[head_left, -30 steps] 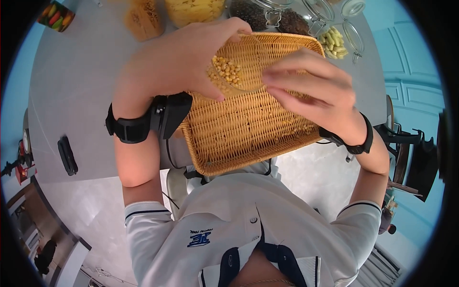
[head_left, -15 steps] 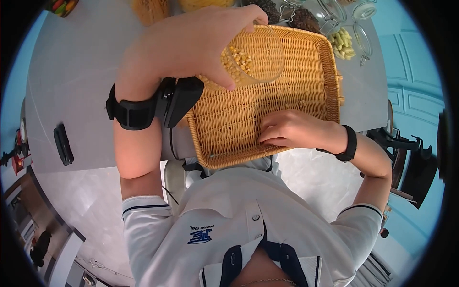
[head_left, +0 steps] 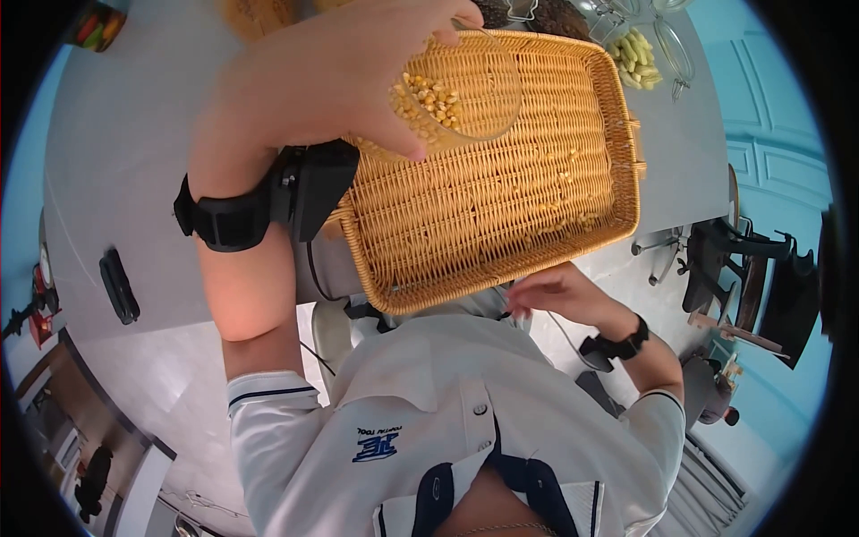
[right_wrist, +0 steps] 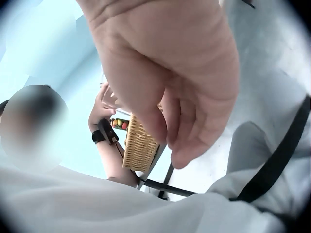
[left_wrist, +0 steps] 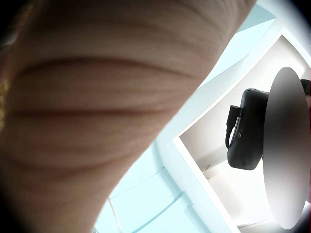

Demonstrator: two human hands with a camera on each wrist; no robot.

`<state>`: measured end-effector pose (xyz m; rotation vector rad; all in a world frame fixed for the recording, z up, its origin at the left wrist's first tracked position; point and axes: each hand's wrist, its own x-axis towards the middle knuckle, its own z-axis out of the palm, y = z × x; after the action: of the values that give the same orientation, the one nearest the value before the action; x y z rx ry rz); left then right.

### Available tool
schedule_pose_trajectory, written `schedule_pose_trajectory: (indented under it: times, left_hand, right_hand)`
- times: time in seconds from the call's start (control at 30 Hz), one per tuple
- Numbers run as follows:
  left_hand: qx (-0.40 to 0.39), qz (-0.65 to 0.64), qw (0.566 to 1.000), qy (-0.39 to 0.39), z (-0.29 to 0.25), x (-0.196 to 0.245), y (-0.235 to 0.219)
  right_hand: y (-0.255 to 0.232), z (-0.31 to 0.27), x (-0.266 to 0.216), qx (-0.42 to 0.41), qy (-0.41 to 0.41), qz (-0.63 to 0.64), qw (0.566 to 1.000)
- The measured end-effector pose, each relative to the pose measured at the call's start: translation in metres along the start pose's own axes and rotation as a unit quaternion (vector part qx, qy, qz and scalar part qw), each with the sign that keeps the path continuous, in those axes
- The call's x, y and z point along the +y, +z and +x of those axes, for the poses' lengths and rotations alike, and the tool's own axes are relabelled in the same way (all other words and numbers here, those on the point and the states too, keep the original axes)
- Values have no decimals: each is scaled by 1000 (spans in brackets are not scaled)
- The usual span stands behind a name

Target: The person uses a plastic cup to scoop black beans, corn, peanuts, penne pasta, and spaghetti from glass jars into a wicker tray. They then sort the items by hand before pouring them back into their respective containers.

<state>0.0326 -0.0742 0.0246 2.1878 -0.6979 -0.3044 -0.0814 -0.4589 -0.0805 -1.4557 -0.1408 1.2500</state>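
In the head view my left hand (head_left: pixel 349 80) grips a clear glass jar (head_left: pixel 492 89) tipped on its side over the back left of a wicker basket (head_left: pixel 501 179). Yellow corn kernels (head_left: pixel 434 98) lie inside the jar, and a few loose kernels (head_left: pixel 573 219) are scattered at the basket's right. Close to the body, my right hand (head_left: pixel 564 294) hangs just outside the basket's near rim, its fingers loosely curled. The right wrist view shows that right hand (right_wrist: pixel 170 87) with nothing visible in its fingers. My left wrist (left_wrist: pixel 97 97) fills much of the left wrist view.
Pale green pieces (head_left: pixel 635 58) lie beyond the basket's right back corner, near open clip-top glass jars (head_left: pixel 673 54). A container with a colourful pepper print (head_left: pixel 98 27) stands far left on the grey table (head_left: pixel 134 161). A black case (head_left: pixel 119 286) lies near the table's left front.
My right hand has moved from beside the jar, down into the front of the basket, then out past its near rim. The left hand still holds the tilted jar.
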Motion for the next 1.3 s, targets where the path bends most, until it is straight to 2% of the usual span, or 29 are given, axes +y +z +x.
schedule_pose_trajectory:
  times: [0.07, 0.17, 0.27, 0.37, 0.47, 0.67, 0.77, 0.87, 0.97, 1.07, 1.17, 1.27, 1.3]
  left_hand:
    - [-11, -13, 1000, -10, 1, 3, -2]
    - [-48, -22, 999, -8, 4, -1, -7]
    - [-33, -30, 999, -8, 3, 0, -4]
    - [-25, -11, 999, -32, 1, 5, -4]
    - [-29, -10, 1000, -5, 1, 4, -4]
    - [-33, -4, 999, -41, 3, 5, -4]
    - [-31, 12, 999, 0, -6, 20, -8]
    - [-26, 12, 999, 18, -4, 10, -6]
    - [-11, -18, 999, 45, -10, 0, -1]
    - [8, -19, 999, 47, -13, 3, 2]
    - [37, -45, 998, 21, -15, 2, 10]
    - [58, -89, 994, 0, -17, -28, 19]
    - [95, -70, 993, 5, -19, -33, 26]
  right_hand:
    - [14, 19, 6, 34, -4, 59, 998]
    - [33, 31, 22, 51, -51, 229, 971]
    - [44, 31, 26, 77, -17, 345, 935]
    - [51, 28, 14, 103, 11, 355, 929]
    - [57, 26, 1, 133, 28, 341, 930]
    - [50, 12, 11, 152, -1, 384, 911]
    - [50, 8, 10, 174, -8, 429, 887]
    - [44, 6, 11, 136, -15, 453, 881]
    - [40, 4, 7, 151, -15, 390, 908]
    - [40, 11, 10, 174, -9, 377, 910]
    - [42, 12, 10, 147, -20, 398, 905]
    - [39, 12, 8, 119, -36, 388, 913]
    - [37, 13, 9, 110, -37, 383, 916]
